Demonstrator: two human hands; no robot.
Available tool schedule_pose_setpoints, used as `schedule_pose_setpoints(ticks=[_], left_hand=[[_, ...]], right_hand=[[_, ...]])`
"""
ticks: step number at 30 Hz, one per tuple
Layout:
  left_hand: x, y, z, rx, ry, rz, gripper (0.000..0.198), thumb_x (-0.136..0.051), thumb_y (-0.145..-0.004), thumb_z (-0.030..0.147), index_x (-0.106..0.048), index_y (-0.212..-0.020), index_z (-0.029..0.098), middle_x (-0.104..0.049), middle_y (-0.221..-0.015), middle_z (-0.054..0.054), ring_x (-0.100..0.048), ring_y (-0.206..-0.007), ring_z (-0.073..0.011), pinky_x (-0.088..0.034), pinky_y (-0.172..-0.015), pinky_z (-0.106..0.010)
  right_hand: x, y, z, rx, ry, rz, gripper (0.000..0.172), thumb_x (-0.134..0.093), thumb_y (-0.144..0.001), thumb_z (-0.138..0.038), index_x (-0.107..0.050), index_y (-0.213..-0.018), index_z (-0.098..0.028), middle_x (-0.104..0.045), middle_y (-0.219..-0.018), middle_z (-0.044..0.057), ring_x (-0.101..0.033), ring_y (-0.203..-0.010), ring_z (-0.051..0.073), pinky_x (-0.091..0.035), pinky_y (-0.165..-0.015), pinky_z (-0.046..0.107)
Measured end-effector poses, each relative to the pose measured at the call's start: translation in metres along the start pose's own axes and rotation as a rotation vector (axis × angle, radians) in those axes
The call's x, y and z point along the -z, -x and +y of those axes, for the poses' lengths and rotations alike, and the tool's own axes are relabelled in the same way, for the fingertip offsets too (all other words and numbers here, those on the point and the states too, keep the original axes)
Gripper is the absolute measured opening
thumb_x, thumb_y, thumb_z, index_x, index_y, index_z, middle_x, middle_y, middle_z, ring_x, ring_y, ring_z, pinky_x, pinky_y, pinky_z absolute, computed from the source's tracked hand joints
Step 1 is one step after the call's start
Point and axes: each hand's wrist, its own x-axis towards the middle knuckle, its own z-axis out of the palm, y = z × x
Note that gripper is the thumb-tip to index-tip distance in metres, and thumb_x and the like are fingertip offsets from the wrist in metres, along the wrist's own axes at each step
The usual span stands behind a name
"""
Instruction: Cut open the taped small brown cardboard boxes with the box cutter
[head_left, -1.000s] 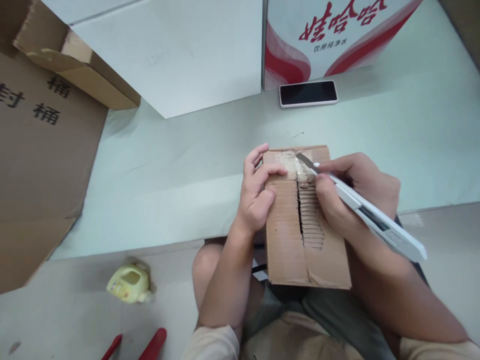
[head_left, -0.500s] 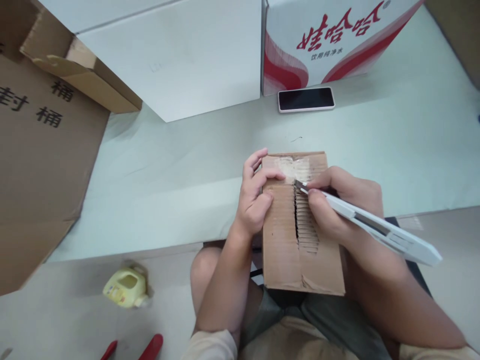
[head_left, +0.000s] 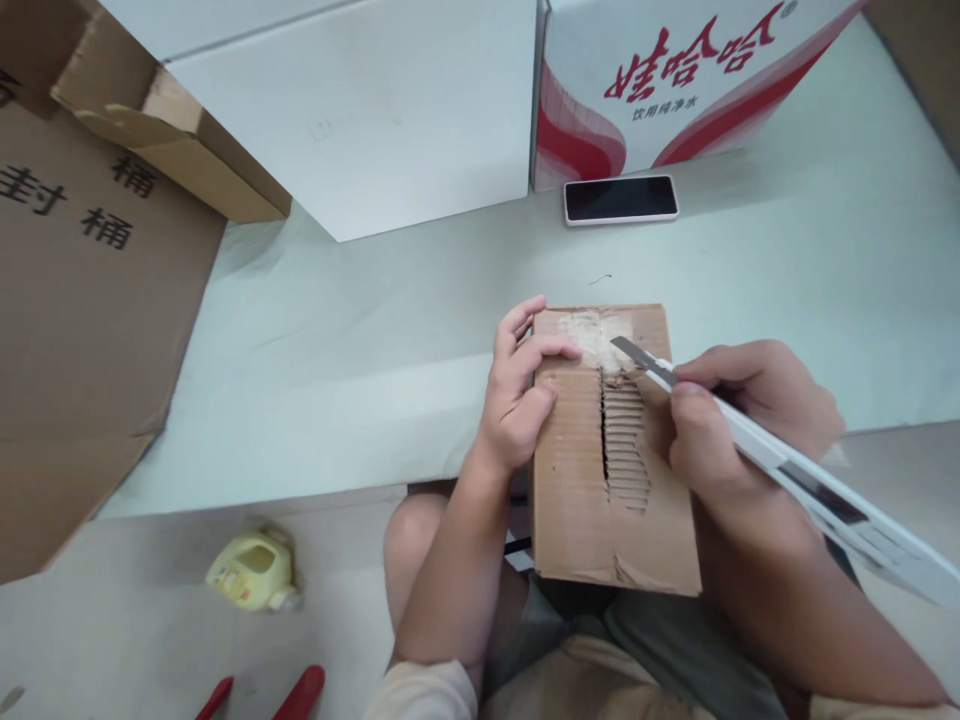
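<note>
A small brown cardboard box (head_left: 570,510) rests at the table's front edge, its near part over my lap. Its top has a dark slit along the middle, with bared corrugated ridges to the right and a torn whitish patch at the far end. My left hand (head_left: 521,390) grips the box's left side, fingers over the far left corner and the top. In my right hand (head_left: 739,420) is a white utility knife (head_left: 780,455), its blade out and pointing left, over the upper right of the box top. Whether the blade tip touches the cardboard I cannot tell.
Behind the box a phone (head_left: 621,200) lies on the pale table (head_left: 360,400). White cartons (head_left: 360,130) and a red-and-white carton (head_left: 660,100) stand farther back. A large cardboard box (head_left: 90,340) is at left. On the floor is a yellow jug (head_left: 255,570).
My right hand has drawn the knife back to the right, off the slit's far end. More of the blade shows now. My left hand keeps its hold on the box.
</note>
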Motion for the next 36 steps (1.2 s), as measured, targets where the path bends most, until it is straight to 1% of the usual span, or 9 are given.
schedule_pose_setpoints(ticks=[2,4,6,10,14,21,24,30,36], left_hand=[[0.0,0.0,0.0,0.003,-0.007,-0.01,0.039,-0.043,-0.095,0.054,-0.065,-0.111,0.027,-0.039,-0.159,-0.009,-0.043,-0.145,-0.0351,-0.038,-0.12,-0.058],[0.0,0.0,0.001,0.006,0.002,-0.008,0.038,-0.043,-0.095,0.053,-0.065,-0.111,0.027,-0.039,-0.159,-0.009,-0.044,-0.144,-0.035,-0.039,-0.12,-0.058],[0.0,0.0,0.002,0.013,0.026,0.003,0.036,-0.045,-0.094,0.051,-0.066,-0.111,0.027,-0.04,-0.158,-0.009,-0.044,-0.144,-0.0349,-0.039,-0.121,-0.058],[-0.001,0.0,0.003,0.037,0.038,0.014,0.034,-0.047,-0.092,0.05,-0.067,-0.108,0.027,-0.042,-0.157,-0.009,-0.046,-0.143,-0.0349,-0.039,-0.121,-0.058],[0.0,0.0,0.002,0.042,-0.007,0.007,0.033,-0.046,-0.092,0.049,-0.066,-0.108,0.027,-0.042,-0.158,-0.009,-0.047,-0.141,-0.035,-0.041,-0.118,-0.059],[0.0,0.0,0.001,0.039,-0.037,-0.001,0.035,-0.044,-0.093,0.049,-0.066,-0.107,0.027,-0.042,-0.157,-0.009,-0.048,-0.141,-0.0344,-0.042,-0.118,-0.058],[0.0,0.0,0.002,0.034,-0.009,0.0,0.034,-0.045,-0.093,0.049,-0.067,-0.107,0.027,-0.042,-0.157,-0.009,-0.047,-0.142,-0.0345,-0.041,-0.119,-0.059],[0.001,0.0,0.002,0.044,-0.038,0.001,0.036,-0.044,-0.093,0.05,-0.068,-0.106,0.026,-0.042,-0.157,-0.01,-0.048,-0.141,-0.0341,-0.042,-0.119,-0.058],[0.001,-0.001,-0.001,0.015,-0.071,-0.016,0.037,-0.042,-0.094,0.049,-0.067,-0.108,0.026,-0.042,-0.157,-0.01,-0.045,-0.143,-0.0336,-0.039,-0.12,-0.058]], right_hand=[[-0.003,0.001,0.005,0.02,0.012,0.052,0.004,-0.065,-0.083,-0.027,-0.064,-0.08,-0.024,-0.059,-0.059,-0.005,-0.052,-0.049,0.012,-0.041,-0.049,0.027],[-0.006,0.0,0.009,0.028,0.035,0.055,0.009,-0.065,-0.085,-0.033,-0.066,-0.083,-0.024,-0.058,-0.059,-0.005,-0.052,-0.049,0.012,-0.041,-0.049,0.027],[-0.009,-0.002,0.012,0.0,0.076,0.018,0.011,-0.065,-0.086,-0.035,-0.067,-0.086,-0.024,-0.059,-0.059,-0.004,-0.053,-0.051,0.013,-0.043,-0.05,0.028],[-0.009,-0.006,0.009,-0.063,0.129,-0.045,0.01,-0.065,-0.086,-0.032,-0.067,-0.091,-0.024,-0.06,-0.062,-0.004,-0.053,-0.052,0.014,-0.044,-0.052,0.029],[-0.008,-0.009,0.004,-0.046,0.103,-0.083,0.006,-0.065,-0.085,-0.029,-0.066,-0.089,-0.024,-0.062,-0.063,-0.003,-0.054,-0.052,0.014,-0.042,-0.051,0.029],[-0.008,-0.011,0.003,0.008,0.056,-0.077,0.001,-0.065,-0.082,-0.025,-0.065,-0.082,-0.024,-0.062,-0.061,-0.004,-0.053,-0.05,0.012,-0.041,-0.05,0.027],[-0.008,-0.01,0.003,0.011,0.058,-0.087,0.001,-0.065,-0.081,-0.024,-0.064,-0.08,-0.024,-0.06,-0.059,-0.005,-0.051,-0.048,0.011,-0.04,-0.049,0.027],[-0.007,-0.012,0.003,0.012,0.09,-0.109,0.002,-0.065,-0.081,-0.026,-0.064,-0.082,-0.025,-0.063,-0.061,-0.004,-0.054,-0.05,0.013,-0.042,-0.051,0.027],[-0.005,-0.011,0.005,0.051,0.057,-0.243,0.002,-0.062,-0.078,-0.024,-0.06,-0.078,-0.025,-0.056,-0.053,-0.006,-0.045,-0.043,0.011,-0.038,-0.049,0.027]])
